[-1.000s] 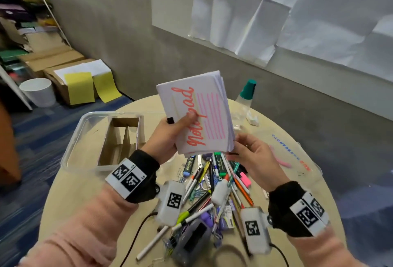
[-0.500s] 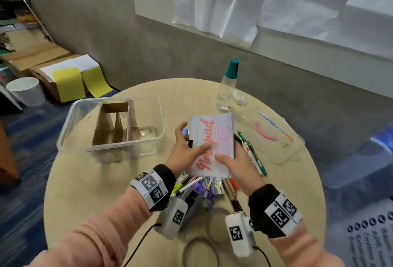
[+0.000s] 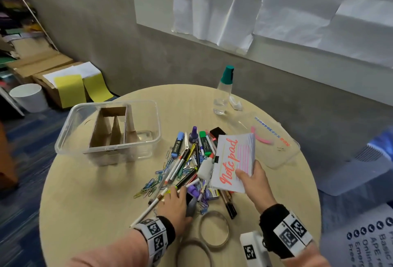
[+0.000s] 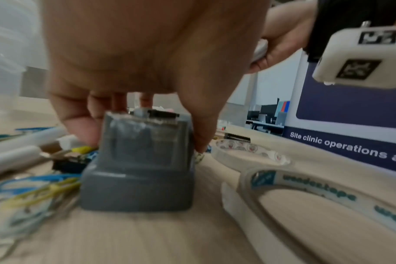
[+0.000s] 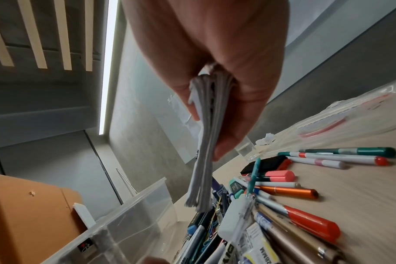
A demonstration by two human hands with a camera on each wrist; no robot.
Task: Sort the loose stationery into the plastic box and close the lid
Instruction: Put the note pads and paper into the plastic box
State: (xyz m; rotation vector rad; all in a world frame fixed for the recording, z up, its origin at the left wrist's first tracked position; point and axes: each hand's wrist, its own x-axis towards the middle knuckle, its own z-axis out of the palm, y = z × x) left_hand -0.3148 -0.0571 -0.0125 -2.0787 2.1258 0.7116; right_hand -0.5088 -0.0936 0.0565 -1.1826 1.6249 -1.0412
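My right hand (image 3: 253, 181) grips a white notepad (image 3: 231, 162) with red lettering by its near corner, just above the right side of the stationery pile (image 3: 187, 160). In the right wrist view the notepad (image 5: 203, 160) shows edge-on, pinched between thumb and fingers of my right hand (image 5: 206, 125). My left hand (image 3: 176, 200) is down at the near edge of the pile. Its fingers and thumb clasp the sides of a grey block-shaped item (image 4: 142, 160) that stands on the table. The clear plastic box (image 3: 63, 132) stands open at the far left with a cardboard divider (image 3: 114, 130) inside.
The clear lid (image 3: 274, 139) lies at the right of the round table. Two tape rolls (image 3: 214, 231) lie near the front edge. A bottle with a green cap (image 3: 223, 92) stands at the back. Paper clips (image 3: 153, 183) are scattered left of the pens.
Earlier both hands held the notepad. My left hand let go and dropped onto the grey item; my right hand carried the notepad down to the right.
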